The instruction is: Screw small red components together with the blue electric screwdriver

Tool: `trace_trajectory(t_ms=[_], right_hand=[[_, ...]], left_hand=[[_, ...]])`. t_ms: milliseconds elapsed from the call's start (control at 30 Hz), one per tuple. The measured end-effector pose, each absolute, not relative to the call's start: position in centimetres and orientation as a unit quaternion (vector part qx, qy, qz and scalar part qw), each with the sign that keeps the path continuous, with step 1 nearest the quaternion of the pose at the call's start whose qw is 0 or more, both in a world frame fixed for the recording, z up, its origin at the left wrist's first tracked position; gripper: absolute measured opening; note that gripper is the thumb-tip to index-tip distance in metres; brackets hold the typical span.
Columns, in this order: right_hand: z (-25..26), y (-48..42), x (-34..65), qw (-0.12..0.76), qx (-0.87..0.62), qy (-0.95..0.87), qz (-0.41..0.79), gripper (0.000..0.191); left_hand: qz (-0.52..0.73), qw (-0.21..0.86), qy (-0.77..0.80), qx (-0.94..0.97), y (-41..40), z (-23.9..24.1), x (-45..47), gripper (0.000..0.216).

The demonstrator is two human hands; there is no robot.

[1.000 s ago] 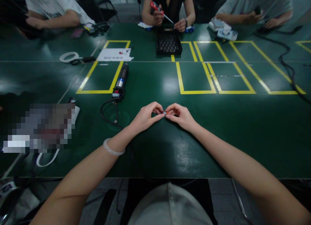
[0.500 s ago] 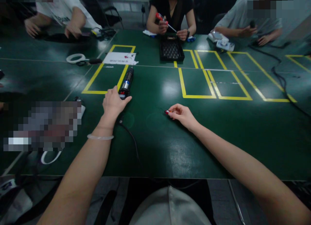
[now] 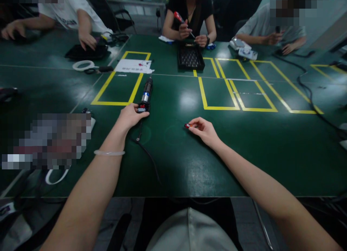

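My left hand point(image 3: 131, 116) is closed around the rear end of a black and silver electric screwdriver point(image 3: 146, 94), thumb on its near side. The tool lies on the green table with its tip pointing away from me, and a black cord point(image 3: 148, 151) trails from its rear toward the table's front edge. To the right, my right hand point(image 3: 204, 130) pinches a small red and dark piece point(image 3: 187, 125) between thumb and fingertips, just over the table. The piece is too small to name, and the fingers partly cover it.
Yellow tape outlines point(image 3: 221, 108) mark the table point(image 3: 244, 146). Beyond lie a white paper sheet point(image 3: 132, 66) and a black tray point(image 3: 191, 67) with small parts. Across sits a person holding a red screwdriver point(image 3: 179, 18); others sit either side. A white cable coil point(image 3: 83, 65) lies left.
My left hand and the electric screwdriver have shifted slightly right, and its cord has moved along. The right hand stays nearly still with its piece. The person at far left has moved their hands apart.
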State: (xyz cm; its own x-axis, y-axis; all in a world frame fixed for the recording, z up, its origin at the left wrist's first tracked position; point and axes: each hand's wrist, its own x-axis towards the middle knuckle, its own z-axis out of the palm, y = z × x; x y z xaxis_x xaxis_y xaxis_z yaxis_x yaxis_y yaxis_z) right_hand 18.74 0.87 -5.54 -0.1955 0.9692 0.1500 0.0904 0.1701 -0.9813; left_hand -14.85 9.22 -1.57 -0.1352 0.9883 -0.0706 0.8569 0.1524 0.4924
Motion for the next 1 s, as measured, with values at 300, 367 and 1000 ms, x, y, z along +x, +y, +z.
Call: trace_trajectory(t_ms=[300,367,1000], right_hand=[[-5.0,0.4,18.5,0.45,-0.443,-0.648,0.427,0.023],[-4.9,0.3,18.5,0.443,-0.444,-0.659,0.415,0.021],[-4.3,-0.5,17.9,0.383,-0.46,-0.747,0.29,0.006]], left_hand=[[0.126,0.209,0.663,0.708,3.8,-0.1,-6.5,0.056],[0.111,0.194,0.649,0.727,2.7,0.2,-4.9,0.053],[0.065,0.16,0.584,0.793,-0.3,0.4,-2.4,0.052]])
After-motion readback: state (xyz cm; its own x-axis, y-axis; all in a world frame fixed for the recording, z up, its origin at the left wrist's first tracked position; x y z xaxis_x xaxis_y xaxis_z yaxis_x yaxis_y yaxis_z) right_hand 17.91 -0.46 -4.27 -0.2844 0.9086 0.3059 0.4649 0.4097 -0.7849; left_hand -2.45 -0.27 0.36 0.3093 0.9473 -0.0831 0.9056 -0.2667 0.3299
